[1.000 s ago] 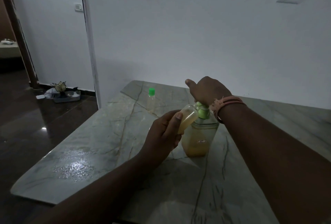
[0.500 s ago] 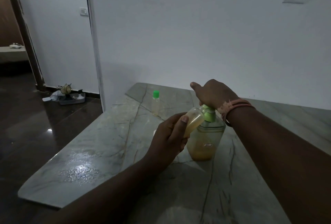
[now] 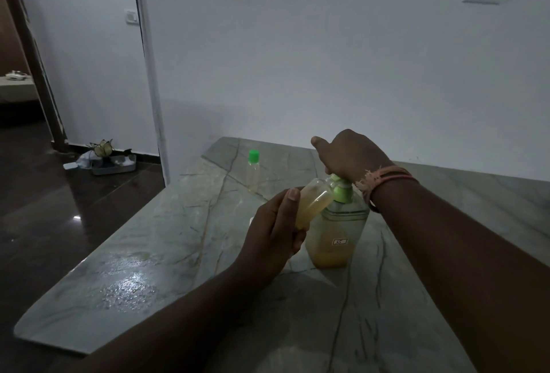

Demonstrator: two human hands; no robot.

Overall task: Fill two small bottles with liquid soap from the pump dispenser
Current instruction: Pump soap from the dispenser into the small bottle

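Left hand grips a small clear bottle, tilted, about half full of amber soap, mouth up at the green pump's spout. Right hand sits on the pump head, fingers curled down over it, thumb sticking out. The dispenser stands mid-bench, soap low in it. Second bottle, green-capped, stands apart behind, near the far edge of the bench. Open marble all round. Against half a second ago, grip and bottle look unchanged
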